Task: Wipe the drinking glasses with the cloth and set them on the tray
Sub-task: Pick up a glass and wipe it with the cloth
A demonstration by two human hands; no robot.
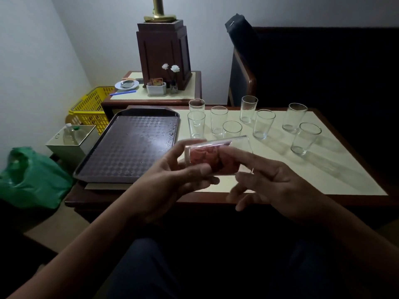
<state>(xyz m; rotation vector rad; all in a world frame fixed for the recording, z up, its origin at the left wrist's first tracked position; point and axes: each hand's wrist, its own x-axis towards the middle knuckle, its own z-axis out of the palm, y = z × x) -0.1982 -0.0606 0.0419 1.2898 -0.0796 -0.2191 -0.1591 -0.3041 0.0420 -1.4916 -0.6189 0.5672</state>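
While blur hides whether our right hand [274,186] grips the cloth [205,158], our left hand [172,184] clasps the sideways glass [239,147].

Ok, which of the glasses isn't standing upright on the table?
The glass held sideways in the left hand, red cloth stuffed inside; the other eight stand upright.

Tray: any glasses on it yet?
No, the tray bears no glass; the standing glasses all sit on the table beside it.
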